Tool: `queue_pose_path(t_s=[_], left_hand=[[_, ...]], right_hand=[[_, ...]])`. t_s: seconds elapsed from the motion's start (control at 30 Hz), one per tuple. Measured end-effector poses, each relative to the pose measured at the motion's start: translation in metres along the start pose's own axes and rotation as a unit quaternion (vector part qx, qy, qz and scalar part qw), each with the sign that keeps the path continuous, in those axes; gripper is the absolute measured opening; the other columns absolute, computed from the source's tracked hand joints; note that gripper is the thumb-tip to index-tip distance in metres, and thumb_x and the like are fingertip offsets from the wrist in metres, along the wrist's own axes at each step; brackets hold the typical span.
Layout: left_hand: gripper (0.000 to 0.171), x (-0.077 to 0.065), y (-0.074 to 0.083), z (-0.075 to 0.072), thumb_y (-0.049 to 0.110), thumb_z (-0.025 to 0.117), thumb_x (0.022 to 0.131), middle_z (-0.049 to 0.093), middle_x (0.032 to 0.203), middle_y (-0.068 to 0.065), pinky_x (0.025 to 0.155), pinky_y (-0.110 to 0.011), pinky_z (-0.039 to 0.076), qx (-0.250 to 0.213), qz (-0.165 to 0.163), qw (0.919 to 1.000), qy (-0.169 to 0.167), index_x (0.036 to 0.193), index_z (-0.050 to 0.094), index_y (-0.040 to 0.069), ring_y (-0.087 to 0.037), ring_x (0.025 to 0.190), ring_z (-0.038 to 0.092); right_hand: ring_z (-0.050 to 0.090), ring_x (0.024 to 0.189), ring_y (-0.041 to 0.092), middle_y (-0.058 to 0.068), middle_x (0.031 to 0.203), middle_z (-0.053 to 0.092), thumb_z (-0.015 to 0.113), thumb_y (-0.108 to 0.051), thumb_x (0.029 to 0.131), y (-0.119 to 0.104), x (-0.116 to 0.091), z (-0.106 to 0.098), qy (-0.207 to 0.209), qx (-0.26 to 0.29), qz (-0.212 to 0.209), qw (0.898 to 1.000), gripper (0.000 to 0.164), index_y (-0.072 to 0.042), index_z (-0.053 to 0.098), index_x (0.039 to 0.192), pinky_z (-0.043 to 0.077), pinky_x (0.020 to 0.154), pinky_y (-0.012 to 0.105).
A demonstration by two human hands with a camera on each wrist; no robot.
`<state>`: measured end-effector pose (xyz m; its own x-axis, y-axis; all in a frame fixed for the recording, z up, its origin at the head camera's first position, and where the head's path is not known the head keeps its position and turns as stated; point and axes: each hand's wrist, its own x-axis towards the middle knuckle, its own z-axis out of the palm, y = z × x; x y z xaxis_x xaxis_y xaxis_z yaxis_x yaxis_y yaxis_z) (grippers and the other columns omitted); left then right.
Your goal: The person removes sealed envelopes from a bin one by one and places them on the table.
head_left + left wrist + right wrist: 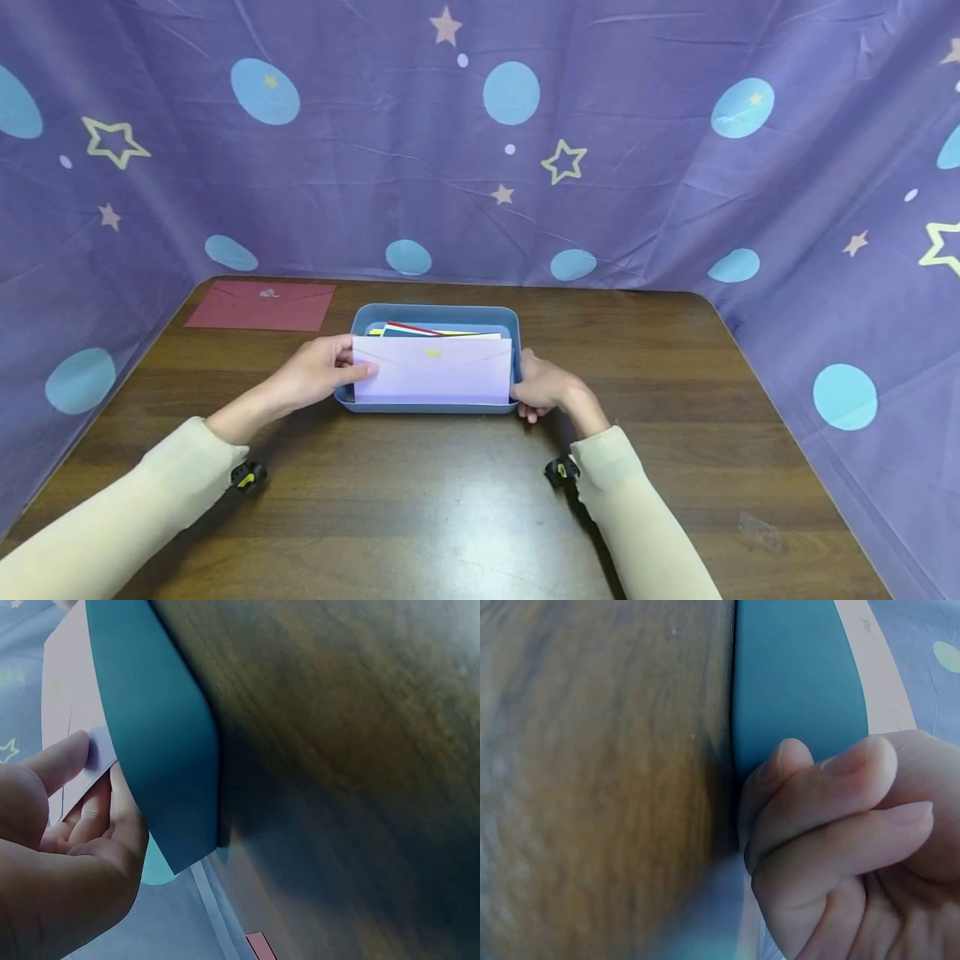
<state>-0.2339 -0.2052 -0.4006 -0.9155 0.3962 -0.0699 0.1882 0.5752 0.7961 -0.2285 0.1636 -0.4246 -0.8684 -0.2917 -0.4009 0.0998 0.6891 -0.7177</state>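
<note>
A lavender envelope (432, 372) with a small yellow bow mark stands on its long edge in the front of a blue tray (435, 408). My left hand (318, 375) pinches the envelope's left end, thumb in front and fingers behind, as the left wrist view also shows. At the tray's right end is my right hand (546, 385), its thumb by the rim near the envelope's lower corner. Curled fingers (840, 840) of that hand lie against the tray's outer wall (802, 682) in the right wrist view; the thumb is hidden there. Behind the lavender envelope, red, white, yellow and dark edges (420, 331) show.
A dark red envelope (262, 306) lies flat at the back left of the wooden table (420, 500). A purple patterned cloth (480, 208) hangs around the back and sides. Black wrist devices sit at both sleeves.
</note>
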Motion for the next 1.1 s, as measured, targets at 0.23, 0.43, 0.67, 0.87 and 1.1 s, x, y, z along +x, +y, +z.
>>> queue_pose_path(t_s=[0.23, 0.43, 0.67, 0.87, 1.1], left_hand=[[0.033, 0.0, -0.001, 0.003, 0.02, 0.076, 0.101, 0.079, 0.108, -0.012, 0.078, -0.022, 0.055, 0.008, 0.011, 0.9999, 0.009, 0.125, 0.069, -0.002, -0.016, 0.095, 0.07], [0.039, 0.001, -0.005, 0.004, 0.023, 0.073, 0.103, 0.078, 0.113, -0.013, 0.079, -0.022, 0.055, -0.008, -0.007, 0.9997, 0.022, 0.133, 0.066, -0.001, -0.012, 0.095, 0.067], [0.045, 0.003, -0.007, 0.0, 0.026, 0.071, 0.104, 0.075, 0.115, -0.014, 0.081, -0.023, 0.056, -0.051, -0.023, 0.9983, 0.015, 0.138, 0.061, -0.003, -0.012, 0.095, 0.067], [0.048, 0.002, -0.006, -0.006, 0.028, 0.066, 0.107, 0.072, 0.123, -0.017, 0.084, -0.022, 0.055, -0.084, -0.037, 0.9956, 0.019, 0.143, 0.057, -0.003, -0.009, 0.098, 0.067], [0.05, -0.001, -0.007, -0.02, 0.031, 0.061, 0.11, 0.069, 0.131, -0.021, 0.084, -0.02, 0.055, -0.096, -0.045, 0.9931, 0.05, 0.145, 0.054, -0.004, -0.004, 0.097, 0.067]], right_hand=[[0.057, 0.043, 0.014, 0.007, 0.062, 0.062, 0.061, -0.009, 0.099, 0.0, 0.0, 0.0, 0.003, -0.001, 0.003, 1.0, 0.044, 0.006, 0.036, 0.133, 0.045, 0.043, 0.024], [0.057, 0.044, 0.014, 0.008, 0.064, 0.062, 0.058, -0.005, 0.1, 0.001, 0.0, -0.001, 0.001, -0.013, 0.003, 1.0, 0.039, 0.005, 0.037, 0.13, 0.046, 0.044, 0.024], [0.057, 0.045, 0.014, 0.008, 0.064, 0.063, 0.06, -0.005, 0.1, 0.001, -0.001, -0.002, -0.002, -0.013, 0.003, 1.0, 0.043, 0.006, 0.035, 0.133, 0.047, 0.045, 0.024], [0.057, 0.045, 0.014, 0.008, 0.063, 0.062, 0.058, -0.003, 0.098, 0.001, -0.002, -0.003, 0.0, -0.011, 0.004, 1.0, 0.045, 0.008, 0.034, 0.135, 0.047, 0.045, 0.025], [0.057, 0.046, 0.014, 0.008, 0.065, 0.063, 0.058, -0.005, 0.1, 0.001, 0.0, -0.001, -0.005, -0.015, -0.003, 1.0, 0.053, 0.01, 0.031, 0.142, 0.048, 0.046, 0.025]])
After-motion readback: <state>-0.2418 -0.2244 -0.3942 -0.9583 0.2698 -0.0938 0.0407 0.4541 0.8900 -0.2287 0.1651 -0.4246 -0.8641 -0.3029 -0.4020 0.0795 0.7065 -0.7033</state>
